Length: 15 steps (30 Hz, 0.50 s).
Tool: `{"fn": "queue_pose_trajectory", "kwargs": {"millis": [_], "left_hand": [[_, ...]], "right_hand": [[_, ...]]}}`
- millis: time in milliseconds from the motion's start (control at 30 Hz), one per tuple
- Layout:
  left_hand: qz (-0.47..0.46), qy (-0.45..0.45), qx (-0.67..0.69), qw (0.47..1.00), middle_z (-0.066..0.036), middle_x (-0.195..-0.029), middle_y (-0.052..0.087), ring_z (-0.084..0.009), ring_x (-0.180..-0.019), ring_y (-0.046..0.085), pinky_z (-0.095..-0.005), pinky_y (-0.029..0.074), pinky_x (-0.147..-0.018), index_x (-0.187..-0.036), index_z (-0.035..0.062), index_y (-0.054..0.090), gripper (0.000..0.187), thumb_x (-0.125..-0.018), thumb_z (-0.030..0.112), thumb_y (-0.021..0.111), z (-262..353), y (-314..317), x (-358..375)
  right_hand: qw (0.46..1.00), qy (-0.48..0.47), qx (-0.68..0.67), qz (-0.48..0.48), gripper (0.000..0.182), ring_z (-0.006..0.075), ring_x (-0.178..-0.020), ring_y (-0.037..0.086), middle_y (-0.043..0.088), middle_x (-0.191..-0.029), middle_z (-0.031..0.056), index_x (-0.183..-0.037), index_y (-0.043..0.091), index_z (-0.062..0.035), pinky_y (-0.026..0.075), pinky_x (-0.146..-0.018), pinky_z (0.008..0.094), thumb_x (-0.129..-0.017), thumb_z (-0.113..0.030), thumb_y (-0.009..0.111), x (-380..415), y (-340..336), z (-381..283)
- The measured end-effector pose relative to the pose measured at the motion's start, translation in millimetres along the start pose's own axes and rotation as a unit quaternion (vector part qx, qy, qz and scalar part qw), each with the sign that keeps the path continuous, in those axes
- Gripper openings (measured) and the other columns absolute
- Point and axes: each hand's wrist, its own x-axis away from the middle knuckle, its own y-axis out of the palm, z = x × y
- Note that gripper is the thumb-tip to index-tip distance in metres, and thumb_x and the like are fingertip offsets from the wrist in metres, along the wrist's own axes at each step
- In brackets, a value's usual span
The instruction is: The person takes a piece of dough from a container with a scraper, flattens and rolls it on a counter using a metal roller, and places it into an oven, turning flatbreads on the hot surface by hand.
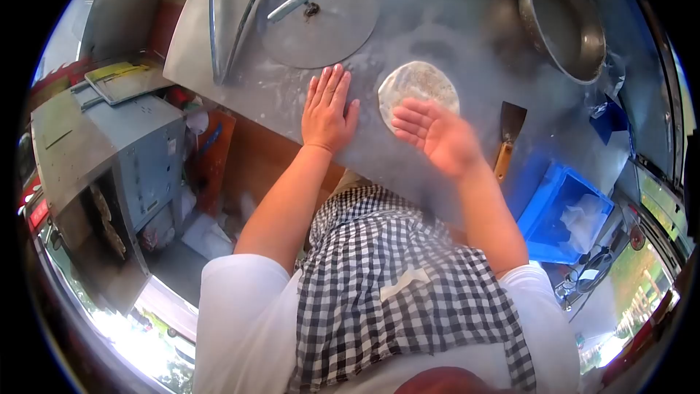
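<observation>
L. hand (328, 117) was laid flat on table (481, 76), fingers extended, nothing gripped. R. hand (440, 137), blurred, was held open, empty, at near edge of dough (415, 80); contact n/determinable. Dough was noted flat on table, approx. btwn L. hand and scraper (512, 120). Lid (350, 33) was sited beyond.

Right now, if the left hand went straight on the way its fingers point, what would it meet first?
The left hand would most likely meet the near edge of the round flat disc, just past its fingertips; how high that edge sits is unclear.
</observation>
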Motion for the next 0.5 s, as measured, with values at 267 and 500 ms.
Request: {"fn": "queue_pose_trajectory", "kwargs": {"millis": [267, 500], "left_hand": [[-0.014, -0.006, -0.001, 1.0, -0.013, -0.162, 0.051, -0.0322, -0.153, 0.044, -0.0495, 0.029, -0.128, -0.151, 0.0069, 0.056, 0.059, -0.095, 0.021, 0.068, 3.4, -5.6, 5.0], [-0.004, -0.005, 0.005, 1.0, -0.013, -0.161, 0.052, -0.0321, -0.152, 0.044, -0.0493, 0.029, -0.128, -0.15, 0.007, 0.056, 0.06, -0.093, 0.02, 0.069, 6.3, -7.8, -3.9]], "right_hand": [[1.0, -0.013, 0.001, -0.026, 0.043, 0.0299, -0.12, 0.069, 0.07, -0.13, 0.0204, -0.135, 0.059, 0.0068, 0.055, -0.107, 0.0428, -0.113, -0.028, 0.047, -30.2, 7.3, -6.3], [0.999, -0.032, 0.007, 0.005, 0.044, 0.0289, -0.122, 0.067, 0.069, -0.132, 0.018, -0.136, 0.057, 0.0054, 0.054, -0.108, 0.0423, -0.112, -0.031, 0.052, -72.3, -3.5, -10.4]]}}
